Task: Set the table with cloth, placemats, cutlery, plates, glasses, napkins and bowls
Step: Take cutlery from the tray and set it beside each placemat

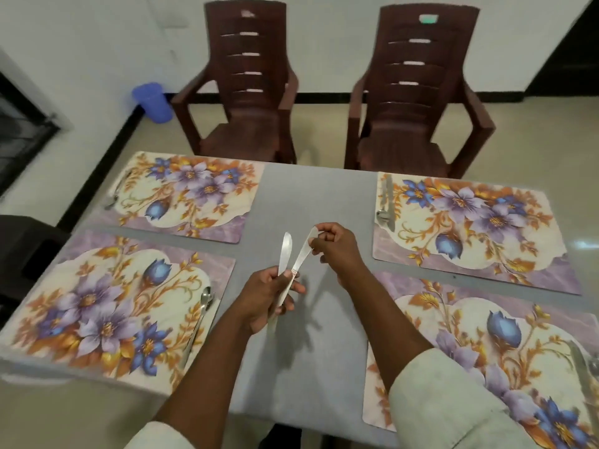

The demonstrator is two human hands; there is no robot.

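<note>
A grey cloth (308, 202) covers the table, with several floral placemats on it. My left hand (269, 296) grips the handles of two steel knives above the middle of the cloth. One knife (285, 251) points up and away. My right hand (337, 247) pinches the blade tip of the other knife (303, 254). A spoon (201, 312) lies on the near left placemat (107, 306). Cutlery (385, 202) lies at the left edge of the far right placemat (470, 228). More cutlery (586, 364) shows on the near right placemat (486, 361), and a spoon (115, 196) on the far left placemat (184, 192).
Two dark brown plastic chairs (249, 92) (421, 98) stand at the far side of the table. A blue plastic bin (152, 102) sits on the floor by the wall. A dark chair (22, 254) is at the table's left end.
</note>
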